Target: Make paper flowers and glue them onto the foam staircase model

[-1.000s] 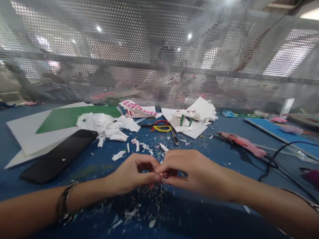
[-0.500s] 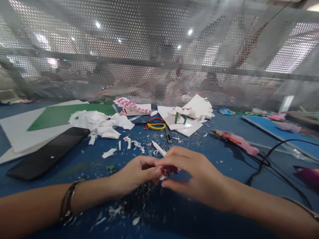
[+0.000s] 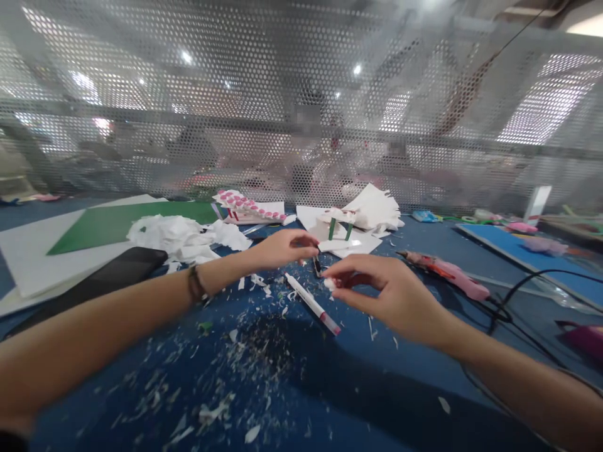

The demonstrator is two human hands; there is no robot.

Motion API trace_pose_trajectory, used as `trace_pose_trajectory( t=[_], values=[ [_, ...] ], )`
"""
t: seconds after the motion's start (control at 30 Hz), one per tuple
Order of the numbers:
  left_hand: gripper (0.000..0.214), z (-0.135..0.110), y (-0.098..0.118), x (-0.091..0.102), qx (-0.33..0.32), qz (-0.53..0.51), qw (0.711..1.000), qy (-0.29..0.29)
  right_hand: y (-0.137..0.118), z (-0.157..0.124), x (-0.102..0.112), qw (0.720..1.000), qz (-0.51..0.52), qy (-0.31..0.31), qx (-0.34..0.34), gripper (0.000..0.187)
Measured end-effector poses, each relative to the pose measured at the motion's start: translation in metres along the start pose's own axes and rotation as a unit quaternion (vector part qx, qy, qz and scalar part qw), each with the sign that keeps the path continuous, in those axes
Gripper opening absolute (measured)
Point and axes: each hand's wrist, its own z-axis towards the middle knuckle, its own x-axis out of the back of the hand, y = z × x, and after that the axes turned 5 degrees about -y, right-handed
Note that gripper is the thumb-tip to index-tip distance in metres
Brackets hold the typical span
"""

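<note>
My left hand [image 3: 284, 247] reaches forward over the blue table [image 3: 330, 389]. Its fingers are curled together just above a thin dark tool [image 3: 317, 265]; what they grip is hidden. My right hand [image 3: 384, 290] hovers nearer to me and pinches a small white scrap [image 3: 328, 284] between thumb and fingertips. A white marker with a red end [image 3: 313, 304] lies on the table between the two hands. Just beyond my left fingertips stands a white paper model on two green posts [image 3: 341, 227].
A pink glue gun [image 3: 447, 271] with a black cable [image 3: 518, 292] lies to the right. A black phone [image 3: 117, 270], a green sheet [image 3: 117, 223], white boards and a heap of white scraps [image 3: 179, 235] sit on the left. A perforated screen [image 3: 301, 125] closes the far edge.
My hands were pressed together on a small red and white piece. They have separated: the left arm stretched forward toward the tools, the right moved up and right with a white scrap. The marker now lies uncovered.
</note>
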Motion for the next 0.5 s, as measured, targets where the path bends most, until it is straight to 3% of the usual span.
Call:
trace_pose_trajectory(
  t=[0.1,0.23,0.37,0.5],
  values=[
    [0.039,0.041,-0.006,-0.001,0.011,0.099,0.994,0.047,0.005,0.004,0.007,0.988,0.133,0.004,-0.074,0.015],
    [0.031,0.078,-0.016,-0.022,0.018,0.125,0.99,0.064,0.009,0.008,0.008,0.941,0.31,0.007,-0.132,0.016],
    [0.026,0.088,-0.019,-0.046,0.012,0.121,0.988,0.093,0.008,0.01,0.005,0.909,0.384,0.017,-0.159,0.018],
    [0.022,0.09,-0.013,-0.052,0.001,0.108,0.988,0.112,0.006,0.008,0.012,0.919,0.363,0.033,-0.15,0.016]
  ],
)
